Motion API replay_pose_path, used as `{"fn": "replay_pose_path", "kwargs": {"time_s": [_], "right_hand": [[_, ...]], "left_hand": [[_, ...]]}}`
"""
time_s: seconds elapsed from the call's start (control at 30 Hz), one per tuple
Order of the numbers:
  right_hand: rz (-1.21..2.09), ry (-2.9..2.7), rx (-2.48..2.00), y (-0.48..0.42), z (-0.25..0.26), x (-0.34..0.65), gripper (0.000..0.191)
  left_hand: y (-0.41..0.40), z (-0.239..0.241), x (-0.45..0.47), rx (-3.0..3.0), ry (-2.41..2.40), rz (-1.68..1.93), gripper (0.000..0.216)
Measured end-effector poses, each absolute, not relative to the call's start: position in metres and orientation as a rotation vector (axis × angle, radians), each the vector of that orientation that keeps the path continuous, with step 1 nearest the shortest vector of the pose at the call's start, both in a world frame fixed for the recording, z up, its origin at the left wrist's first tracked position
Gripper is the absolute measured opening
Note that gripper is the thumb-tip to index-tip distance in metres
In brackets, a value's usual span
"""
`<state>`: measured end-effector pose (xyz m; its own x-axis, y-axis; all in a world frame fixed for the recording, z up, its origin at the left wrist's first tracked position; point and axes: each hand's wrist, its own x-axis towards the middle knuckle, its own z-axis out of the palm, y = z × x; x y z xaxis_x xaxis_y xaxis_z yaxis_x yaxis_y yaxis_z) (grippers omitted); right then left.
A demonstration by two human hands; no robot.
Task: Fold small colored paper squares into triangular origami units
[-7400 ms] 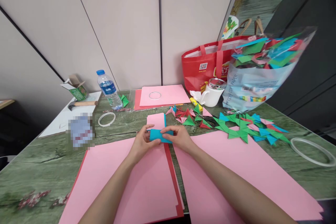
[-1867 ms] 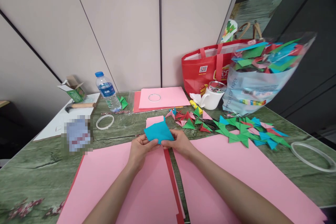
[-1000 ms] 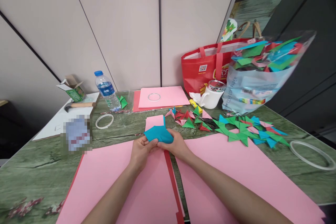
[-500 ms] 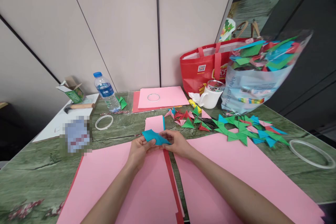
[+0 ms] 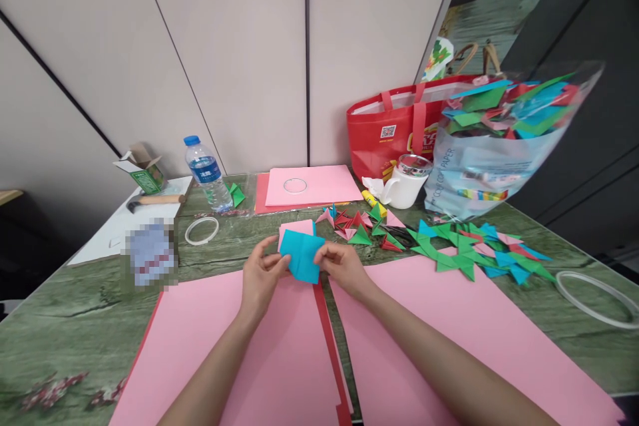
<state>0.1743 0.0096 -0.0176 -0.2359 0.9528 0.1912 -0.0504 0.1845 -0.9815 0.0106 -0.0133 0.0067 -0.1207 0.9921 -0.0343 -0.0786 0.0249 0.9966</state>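
A small square of blue paper point(image 5: 301, 255) with crease lines is held up between both hands, over the pink sheets. My left hand point(image 5: 262, 273) pinches its left edge between thumb and fingers. At the right edge, my right hand point(image 5: 344, 267) grips it with curled fingers. Behind the blue paper lies a small stack of pink paper squares point(image 5: 289, 225), partly hidden. Large pink sheets point(image 5: 249, 353) lie under my left forearm, with red paper showing along their edge; another pink sheet point(image 5: 449, 339) lies under my right forearm.
Folded paper pieces point(image 5: 459, 249) spread at the right, near a white ring point(image 5: 596, 299). Behind stand a white mug point(image 5: 405, 186), a red bag point(image 5: 374, 140) and a plastic bag of folded paper point(image 5: 499, 160). A water bottle point(image 5: 208, 176), a hammer point(image 5: 158, 200) and tape point(image 5: 202, 231) are left.
The blue paper was folded into a slanted shape and is now opened out into a creased square facing me. Both hands have shifted to its opposite side edges.
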Motion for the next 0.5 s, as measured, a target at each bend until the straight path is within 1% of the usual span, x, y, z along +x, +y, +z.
{"fn": "replay_pose_path", "kwargs": {"time_s": [0.03, 0.1, 0.17, 0.23, 0.27, 0.4, 0.5], "right_hand": [[1.258, -1.458, -0.934, 0.0080, -0.0165, 0.1731, 0.010], [1.278, -1.446, -0.961, 0.0048, -0.0136, 0.1711, 0.015], [1.305, -1.406, -0.966, 0.0025, -0.0110, 0.1699, 0.019], [1.305, -1.400, -0.968, 0.0020, -0.0095, 0.1702, 0.021], [1.294, -1.420, -0.970, 0.0023, -0.0092, 0.1708, 0.021], [1.230, -1.603, -0.896, 0.0054, -0.0100, 0.1749, 0.031], [1.131, -1.714, -0.824, 0.0062, -0.0122, 0.1769, 0.028]], "left_hand": [[-0.0135, 0.0064, 0.0106, 1.086, 1.237, 1.349, 0.054], [-0.0141, 0.0054, 0.0110, 1.145, 1.189, 1.388, 0.044], [-0.0149, 0.0044, 0.0118, 1.228, 1.167, 1.360, 0.028], [-0.0154, 0.0037, 0.0126, 1.264, 1.180, 1.281, 0.019], [-0.0155, 0.0035, 0.0128, 1.252, 1.193, 1.247, 0.020], [-0.0149, 0.0033, 0.0111, 1.147, 1.236, 1.225, 0.036], [-0.0138, 0.0012, 0.0092, 1.138, 1.242, 1.229, 0.037]]}}
